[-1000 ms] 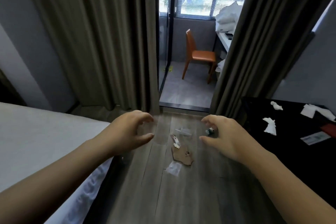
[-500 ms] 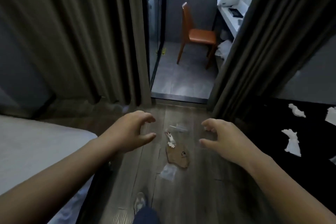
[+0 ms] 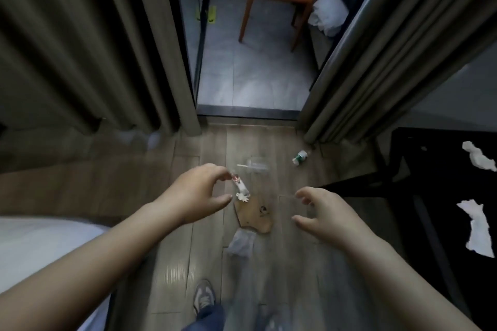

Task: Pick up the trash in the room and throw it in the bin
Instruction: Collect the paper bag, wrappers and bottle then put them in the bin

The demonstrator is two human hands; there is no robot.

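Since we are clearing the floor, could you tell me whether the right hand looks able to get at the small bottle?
Probably yes: the right hand is open and empty, and only bare floor shows between it and the bottle.

The person's left arm (image 3: 88,263) and right arm (image 3: 398,279) are bare all the way to the edge of the view. The left hand (image 3: 199,196) and right hand (image 3: 325,212) are bare too. On one foot is a grey shoe (image 3: 203,296) with a paler front and laces, a bit blurry. Its back end is covered by a dark blue trouser leg (image 3: 205,318) that looks like jeans. The second leg (image 3: 269,321) next to it is just a bluish blur.
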